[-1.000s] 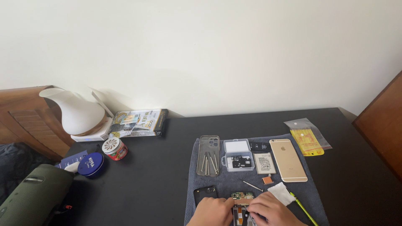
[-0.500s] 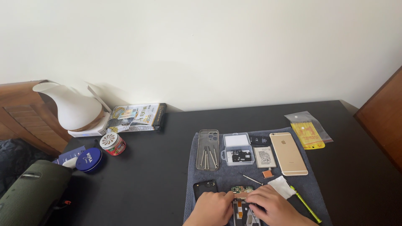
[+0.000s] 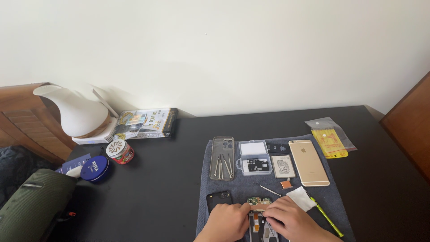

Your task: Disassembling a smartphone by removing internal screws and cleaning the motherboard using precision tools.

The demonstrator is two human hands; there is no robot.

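My left hand (image 3: 226,221) and my right hand (image 3: 291,219) meet at the bottom of the view over an opened phone (image 3: 258,217) with its green circuit board showing. Both hands' fingertips press on the board area; their grip is partly hidden. The phone lies on a grey cloth mat (image 3: 206,179). A black phone part (image 3: 218,199) lies just above my left hand, and a white wipe (image 3: 301,197) sits beside my right hand.
On the mat: a clear case holding several screwdrivers (image 3: 222,158), a small plastic parts box (image 3: 254,157), a battery (image 3: 283,166), a gold phone (image 3: 308,162), a green-yellow stylus (image 3: 327,217). A yellow bag (image 3: 330,138) lies right. A white lamp (image 3: 78,113), tins and an olive speaker (image 3: 31,210) stand left.
The view has tipped slightly, shifting the table a little in the frame. Both hands stay over the opened phone with only small finger movement.
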